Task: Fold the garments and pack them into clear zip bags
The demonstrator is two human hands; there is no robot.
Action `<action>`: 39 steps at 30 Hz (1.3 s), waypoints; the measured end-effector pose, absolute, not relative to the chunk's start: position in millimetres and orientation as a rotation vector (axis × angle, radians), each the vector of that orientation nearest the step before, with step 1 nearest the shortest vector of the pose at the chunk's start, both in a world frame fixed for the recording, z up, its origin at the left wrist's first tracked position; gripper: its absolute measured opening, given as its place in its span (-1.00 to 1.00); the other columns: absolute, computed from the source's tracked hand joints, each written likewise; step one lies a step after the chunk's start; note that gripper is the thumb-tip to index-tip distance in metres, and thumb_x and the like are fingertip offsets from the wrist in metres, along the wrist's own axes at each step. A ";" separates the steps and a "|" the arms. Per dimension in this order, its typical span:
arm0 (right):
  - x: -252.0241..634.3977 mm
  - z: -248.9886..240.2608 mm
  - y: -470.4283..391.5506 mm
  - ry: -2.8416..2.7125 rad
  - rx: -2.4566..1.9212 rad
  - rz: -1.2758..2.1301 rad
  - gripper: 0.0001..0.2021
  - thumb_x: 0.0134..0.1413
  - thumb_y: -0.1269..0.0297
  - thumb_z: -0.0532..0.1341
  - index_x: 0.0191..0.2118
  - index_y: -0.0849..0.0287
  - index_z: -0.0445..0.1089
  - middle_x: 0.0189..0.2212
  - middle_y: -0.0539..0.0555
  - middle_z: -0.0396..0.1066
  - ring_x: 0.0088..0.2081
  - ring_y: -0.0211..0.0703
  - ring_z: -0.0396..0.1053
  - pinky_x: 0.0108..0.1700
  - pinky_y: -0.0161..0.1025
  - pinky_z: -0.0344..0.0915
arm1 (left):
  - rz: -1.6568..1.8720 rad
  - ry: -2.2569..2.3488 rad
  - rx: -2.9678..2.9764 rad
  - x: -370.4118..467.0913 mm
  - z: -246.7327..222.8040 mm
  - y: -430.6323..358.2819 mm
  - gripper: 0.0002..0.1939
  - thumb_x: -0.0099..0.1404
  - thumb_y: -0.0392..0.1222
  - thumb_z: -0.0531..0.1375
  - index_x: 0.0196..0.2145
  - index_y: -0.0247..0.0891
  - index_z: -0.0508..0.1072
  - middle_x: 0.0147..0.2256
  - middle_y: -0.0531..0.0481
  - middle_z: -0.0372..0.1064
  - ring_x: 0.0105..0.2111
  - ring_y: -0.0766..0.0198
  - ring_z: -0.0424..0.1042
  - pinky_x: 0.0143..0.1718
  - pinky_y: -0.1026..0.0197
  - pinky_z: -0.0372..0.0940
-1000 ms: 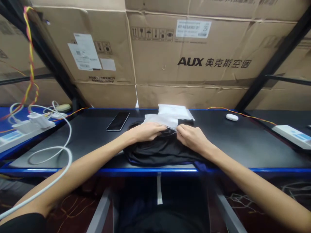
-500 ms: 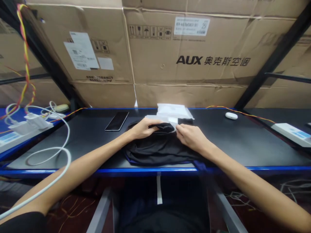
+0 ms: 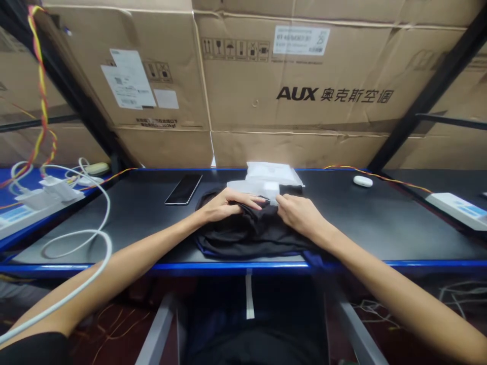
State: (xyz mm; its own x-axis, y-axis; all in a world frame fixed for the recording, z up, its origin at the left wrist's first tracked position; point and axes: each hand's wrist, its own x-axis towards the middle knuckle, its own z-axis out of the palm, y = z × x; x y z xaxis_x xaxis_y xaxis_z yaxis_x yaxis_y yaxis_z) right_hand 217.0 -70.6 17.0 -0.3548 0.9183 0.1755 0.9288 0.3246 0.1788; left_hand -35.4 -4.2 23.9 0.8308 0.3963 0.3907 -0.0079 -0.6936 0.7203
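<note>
Boxes (image 3: 304, 116) stand beyond the black cloth (image 3: 243, 238), rumpled on the table (image 3: 380, 218). On it lies the left hand (image 3: 228, 204), outstretched, whether gripping I cannot tell; at its right, the right hand (image 3: 300, 212) pinches a bag (image 3: 243, 186). Beyond it: packet (image 3: 274, 172); left, phone (image 3: 183, 189); right, case (image 3: 362, 181).

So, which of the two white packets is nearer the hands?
The front packet, whose edge meets the right hand; the rear packet lies beyond it, nearer the cardboard box.

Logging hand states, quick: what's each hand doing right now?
Left hand: partly open on the crumpled black cloth; whether it grips a fold cannot be told.
Right hand: closed, holding the edge of the translucent white plastic film.
</note>
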 end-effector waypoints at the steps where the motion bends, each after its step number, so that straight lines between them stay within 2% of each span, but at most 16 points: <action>1: 216.4 17.5 -70.4 -2.516 -1.770 -0.385 -0.79 0.36 0.38 0.04 -0.06 0.22 0.40 -0.23 0.16 0.52 -0.31 -0.09 0.47 -0.37 -0.24 0.12 | 0.698 0.273 2.238 -35.4 23.7 -4.4 -0.62 0.24 -0.34 0.13 -0.06 -0.20 0.63 0.12 -0.13 0.46 0.19 0.02 0.41 0.28 -0.02 0.22; 12: 215.7 22.2 -69.7 -2.478 -1.865 -0.337 -0.77 0.32 0.39 0.04 -0.07 0.23 0.41 -0.21 0.19 0.52 -0.28 -0.05 0.49 -0.36 -0.22 0.14 | 0.814 0.303 1.951 -36.8 21.9 -5.7 -0.66 0.17 -0.30 0.10 -0.25 -0.29 0.67 0.01 -0.20 0.53 0.05 -0.10 0.52 0.12 -0.08 0.36; 16: 217.3 19.9 -67.5 -2.458 -1.880 -0.322 -0.78 0.29 0.37 0.05 -0.09 0.22 0.41 -0.21 0.18 0.50 -0.27 -0.02 0.49 -0.34 -0.21 0.19 | 0.859 0.258 1.808 -36.1 20.5 -4.9 -0.65 0.12 -0.31 0.11 -0.27 -0.30 0.69 -0.02 -0.20 0.55 0.04 -0.13 0.52 0.16 -0.12 0.32; 19: 217.0 18.6 -68.6 -2.411 -1.859 -0.347 -0.79 0.28 0.38 0.06 -0.08 0.21 0.41 -0.14 0.21 0.49 -0.23 -0.02 0.49 -0.31 -0.22 0.27 | 0.706 0.157 2.074 -36.3 19.1 -4.4 -0.54 0.07 -0.37 0.08 -0.17 -0.22 0.68 0.02 -0.10 0.54 0.15 -0.09 0.44 0.29 -0.13 0.18; 21: 217.6 16.1 -69.8 -2.374 -1.811 -0.387 -0.78 0.28 0.36 0.07 -0.05 0.22 0.39 -0.06 0.24 0.48 -0.15 0.00 0.48 -0.28 -0.23 0.33 | 0.551 0.112 2.381 -35.7 18.9 -7.3 -0.36 -0.01 -0.38 0.07 0.03 -0.17 0.60 0.17 -0.04 0.42 0.28 -0.07 0.28 0.38 -0.16 0.01; 23: 219.9 11.5 -70.0 -2.377 -1.693 -0.427 -0.75 0.30 0.35 0.09 0.03 0.22 0.37 0.08 0.27 0.44 -0.03 0.04 0.45 -0.25 -0.22 0.40 | 0.419 0.137 2.643 -34.3 19.0 -12.0 -0.15 -0.07 -0.38 0.08 0.24 -0.15 0.42 0.34 -0.01 0.16 0.39 -0.09 0.05 0.42 -0.20 -0.13; 25: 223.5 5.7 -68.5 -2.420 -1.500 -0.454 -0.67 0.32 0.37 0.07 0.14 0.20 0.33 0.21 0.25 0.36 0.11 0.05 0.39 -0.22 -0.21 0.46 | 0.313 0.219 2.797 -32.8 19.2 -15.8 -0.03 -0.10 -0.39 0.10 0.34 -0.14 0.27 0.43 0.00 -0.08 0.44 -0.13 -0.13 0.43 -0.24 -0.16; 26: 225.6 2.9 -67.4 -2.447 -1.396 -0.454 -0.64 0.33 0.41 0.05 0.19 0.18 0.30 0.25 0.22 0.34 0.17 0.03 0.35 -0.18 -0.20 0.49 | 0.270 0.259 2.837 -32.0 19.6 -16.8 -0.02 -0.10 -0.41 0.10 0.36 -0.12 0.25 0.44 0.02 -0.13 0.44 -0.14 -0.15 0.42 -0.25 -0.13; 28: 229.5 -1.4 -65.4 -2.483 -1.233 -0.438 -0.57 0.32 0.49 0.00 0.23 0.17 0.30 0.23 0.18 0.38 0.22 -0.02 0.33 -0.09 -0.19 0.51 | 0.210 0.297 2.860 -31.0 21.5 -16.4 -0.02 -0.09 -0.44 0.09 0.35 -0.10 0.25 0.44 0.04 -0.14 0.43 -0.13 -0.12 0.40 -0.23 -0.04; 32: 234.8 -2.2 -64.4 -2.472 -1.143 -0.452 -0.53 0.25 0.58 -0.02 0.18 0.20 0.39 0.12 0.18 0.49 0.17 -0.03 0.41 0.07 -0.12 0.49 | 0.290 0.199 2.798 -30.9 31.3 -11.6 -0.14 -0.01 -0.44 0.07 0.30 -0.16 0.32 0.38 -0.01 0.08 0.40 -0.04 0.04 0.41 -0.14 0.00; 36: 237.9 0.2 -63.3 -2.401 -1.223 -0.525 -0.54 0.20 0.62 0.00 0.12 0.27 0.43 0.08 0.25 0.51 0.17 0.03 0.41 0.09 -0.10 0.48 | 0.481 0.142 2.751 -33.5 36.9 -12.3 -0.35 0.22 -0.35 0.07 0.28 -0.19 0.35 0.34 -0.06 0.18 0.37 0.01 0.12 0.39 -0.08 0.04; 39: 239.5 -1.0 -60.8 -2.364 -1.317 -0.579 -0.54 0.15 0.65 0.01 0.06 0.24 0.47 0.04 0.23 0.54 0.14 0.02 0.44 0.03 -0.13 0.51 | 0.354 0.079 2.796 -34.2 30.0 -17.9 -0.32 0.20 -0.31 0.11 0.29 -0.19 0.33 0.36 -0.03 0.13 0.40 -0.01 0.04 0.38 -0.04 0.07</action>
State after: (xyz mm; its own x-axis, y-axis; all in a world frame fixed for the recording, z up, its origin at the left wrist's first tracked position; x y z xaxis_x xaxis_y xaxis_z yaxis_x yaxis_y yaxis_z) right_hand 239.5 -60.8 -1.0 -0.4932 0.7086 0.5046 0.8616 0.4779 0.1710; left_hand -34.2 -17.9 30.0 0.9677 0.0937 0.2339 0.0141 -0.9469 0.3211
